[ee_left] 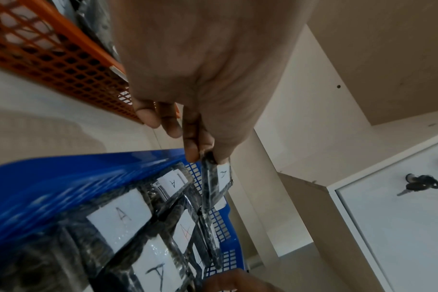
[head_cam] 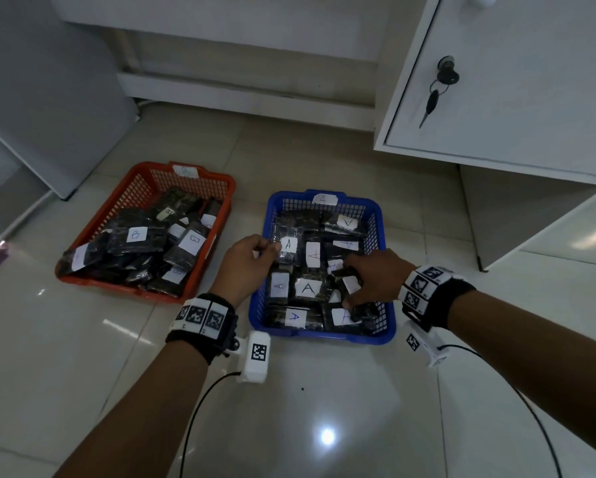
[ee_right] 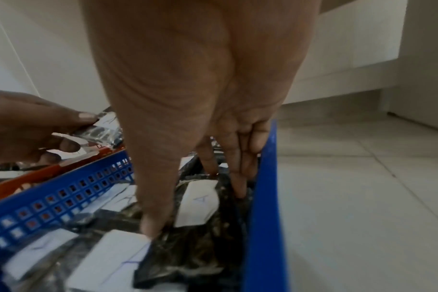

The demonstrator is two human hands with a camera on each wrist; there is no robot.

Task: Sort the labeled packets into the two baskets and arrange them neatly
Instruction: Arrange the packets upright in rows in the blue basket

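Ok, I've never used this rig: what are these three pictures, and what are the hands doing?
No machine here: a person works with bare hands, wearing cameras. The wide picture comes from the head; the other two look along each wrist. On the tiled floor sit an orange basket of B packets and a blue basket of A packets. The left hand pinches one A packet by its edge, lifted above the blue basket. The right hand reaches into that basket, fingers around a dark packet there.
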